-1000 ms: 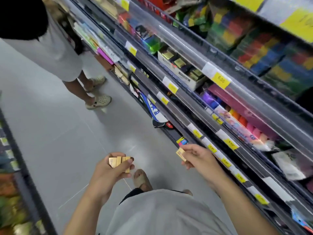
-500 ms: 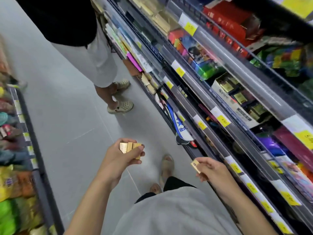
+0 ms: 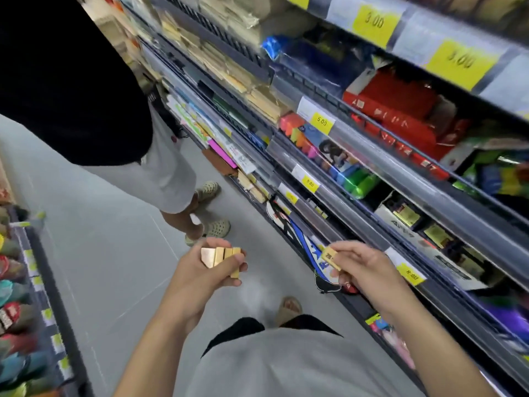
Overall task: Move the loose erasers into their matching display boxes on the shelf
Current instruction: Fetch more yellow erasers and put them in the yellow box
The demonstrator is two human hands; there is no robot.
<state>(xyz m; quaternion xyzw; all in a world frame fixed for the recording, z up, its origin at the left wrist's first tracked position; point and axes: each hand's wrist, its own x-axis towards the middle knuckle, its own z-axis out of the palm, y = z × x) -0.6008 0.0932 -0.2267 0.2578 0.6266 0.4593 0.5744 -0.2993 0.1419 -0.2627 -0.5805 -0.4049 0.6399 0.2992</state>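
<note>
My left hand (image 3: 200, 275) grips a small bundle of gold-wrapped erasers (image 3: 220, 257), held side by side between thumb and fingers over the aisle floor. My right hand (image 3: 363, 270) pinches a single gold eraser (image 3: 332, 258) just in front of the lower shelf rail. A white display box (image 3: 423, 239) with gold erasers in dark slots sits on the shelf to the right of that hand, behind a clear rail. Both hands are at waist height, apart from each other.
Another person in a black top, pale shorts and clogs (image 3: 213, 229) stands close ahead in the aisle. Stocked shelves with yellow price tags (image 3: 322, 121) run along the right. A low rack of coloured goods (image 3: 17, 310) lines the left. Grey floor lies between.
The view has swung up and toward the shelf, bringing the white display box nearer. Both hands keep their erasers; the right hand has risen slightly toward the shelf rail.
</note>
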